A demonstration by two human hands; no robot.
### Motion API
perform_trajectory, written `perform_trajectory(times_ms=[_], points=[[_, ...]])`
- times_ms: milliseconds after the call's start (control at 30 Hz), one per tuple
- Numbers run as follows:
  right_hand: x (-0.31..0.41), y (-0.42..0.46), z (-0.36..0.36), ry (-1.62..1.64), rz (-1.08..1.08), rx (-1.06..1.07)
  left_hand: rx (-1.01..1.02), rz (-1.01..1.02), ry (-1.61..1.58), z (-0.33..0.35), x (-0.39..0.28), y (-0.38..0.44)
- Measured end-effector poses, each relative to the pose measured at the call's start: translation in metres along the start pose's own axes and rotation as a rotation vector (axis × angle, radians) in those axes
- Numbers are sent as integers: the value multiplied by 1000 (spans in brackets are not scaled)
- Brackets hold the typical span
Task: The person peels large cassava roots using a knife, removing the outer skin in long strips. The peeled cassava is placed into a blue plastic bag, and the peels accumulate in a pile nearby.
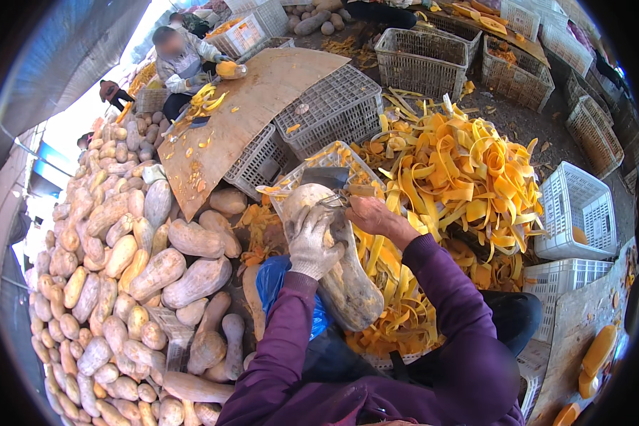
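Note:
My left hand [313, 244], in a pale knitted glove, grips a long tan butternut-type squash [351, 290] from above. The squash lies slantwise before me, its lower end pointing toward my lap. In my bare right hand [371, 215] is a metal peeler [331, 201], held against the upper part of the squash; its blade is partly hidden. Just beyond, a cleaver [325, 177] with a wooden handle rests on a white plastic crate [370, 169]. A blue plastic bag [272, 282] sits beneath my left wrist.
Unpeeled squashes [157, 274] are heaped on the left. Orange peel strips [458, 170] pile up on the right. A wooden board [269, 80] lies over crates ahead, where a person [183, 64] sits holding a squash. Peeled squashes [599, 349] lie on a board at lower right.

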State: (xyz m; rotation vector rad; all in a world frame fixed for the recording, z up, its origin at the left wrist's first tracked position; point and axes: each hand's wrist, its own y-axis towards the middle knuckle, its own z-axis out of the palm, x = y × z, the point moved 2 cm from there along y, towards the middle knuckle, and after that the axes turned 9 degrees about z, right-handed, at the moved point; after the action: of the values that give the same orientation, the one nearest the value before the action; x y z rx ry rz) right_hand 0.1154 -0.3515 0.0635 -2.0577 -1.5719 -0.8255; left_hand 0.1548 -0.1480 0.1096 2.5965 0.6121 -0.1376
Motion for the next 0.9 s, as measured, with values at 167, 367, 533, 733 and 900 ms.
perform_trajectory(times_ms=[167, 367, 533, 733, 900], points=[[-1, 36, -7, 118, -62, -3, -127, -23, 25, 0, 6, -8], [30, 99, -13, -135, -325, 97, -63, -23, 22, -7, 6, -13], [25, 85, -4, -249, -403, 107, -108, -25, -15, 0, 10, -15], [-12, -82, 39, -26, -184, -59, -187, -70, -32, 14, 19, -18], [15, -136, 2, 271, 163, -125, -92, -86, 37, 19, 25, -17]])
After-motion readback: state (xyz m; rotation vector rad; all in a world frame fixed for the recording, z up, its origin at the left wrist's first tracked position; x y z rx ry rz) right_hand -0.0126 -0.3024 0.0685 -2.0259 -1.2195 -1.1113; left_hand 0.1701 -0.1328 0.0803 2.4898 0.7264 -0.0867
